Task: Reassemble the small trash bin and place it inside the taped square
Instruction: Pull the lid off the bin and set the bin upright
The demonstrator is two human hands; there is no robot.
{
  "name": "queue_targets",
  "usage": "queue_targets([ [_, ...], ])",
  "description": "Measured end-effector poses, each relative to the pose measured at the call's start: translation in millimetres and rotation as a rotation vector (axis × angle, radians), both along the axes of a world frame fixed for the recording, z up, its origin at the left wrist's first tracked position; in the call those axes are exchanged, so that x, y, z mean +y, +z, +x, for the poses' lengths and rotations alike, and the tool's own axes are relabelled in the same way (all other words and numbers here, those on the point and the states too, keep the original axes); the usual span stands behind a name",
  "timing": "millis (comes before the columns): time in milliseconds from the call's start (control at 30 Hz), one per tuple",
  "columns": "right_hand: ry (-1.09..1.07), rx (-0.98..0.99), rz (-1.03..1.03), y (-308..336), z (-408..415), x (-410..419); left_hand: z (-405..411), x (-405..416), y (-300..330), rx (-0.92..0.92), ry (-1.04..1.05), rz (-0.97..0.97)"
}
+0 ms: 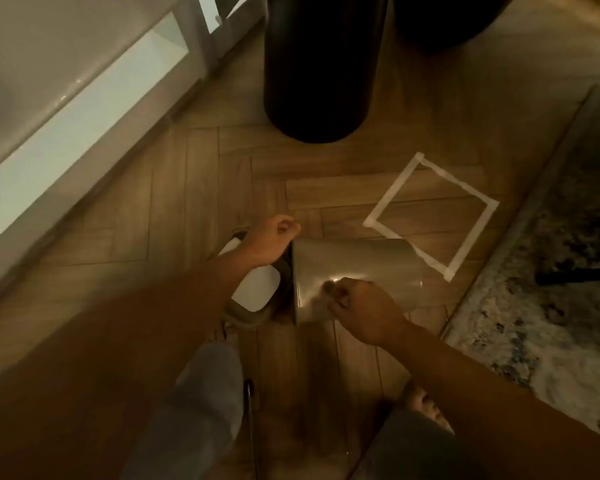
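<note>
Both arms reach down: the left hand (272,239), fingers curled shut, hovers at the rim of the tipped bin body (354,271); the right hand (357,303), fingers curled, presses its side.

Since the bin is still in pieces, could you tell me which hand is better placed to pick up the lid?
Left. The left hand sits directly above the lid, while the right hand rests on the bin body.

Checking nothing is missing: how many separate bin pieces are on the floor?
2: the bin body lies on its side, overlapping the taped square's near edge; the lid sits left of it. Other pieces may be hidden.
</note>
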State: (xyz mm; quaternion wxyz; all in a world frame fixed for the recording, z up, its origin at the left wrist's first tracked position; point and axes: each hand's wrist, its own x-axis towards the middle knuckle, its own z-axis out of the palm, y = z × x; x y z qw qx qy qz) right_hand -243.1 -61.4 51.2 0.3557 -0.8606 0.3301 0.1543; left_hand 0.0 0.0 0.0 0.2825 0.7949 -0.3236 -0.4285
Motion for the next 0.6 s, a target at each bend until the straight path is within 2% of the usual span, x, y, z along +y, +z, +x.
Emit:
queue_targets([
  [100,0.000,-0.070,-0.077,-10.2,14.1,9.5,-3.9,-8.9,-12.6,0.037,-0.058,0.018],
  [300,0.102,0.041,-0.078,-34.2,34.0,31.3,-2.0,-10.6,-33.2,-0.015,-0.170,0.055],
  [433,0.185,0.100,-0.151,-48.0,42.0,47.4,2.3,-11.5,-42.9,-0.005,-0.186,0.063],
  [600,0.157,0.096,-0.153,-48.6,41.9,48.8,-0.7,-14.4,-49.4,0.011,-0.208,0.076],
])
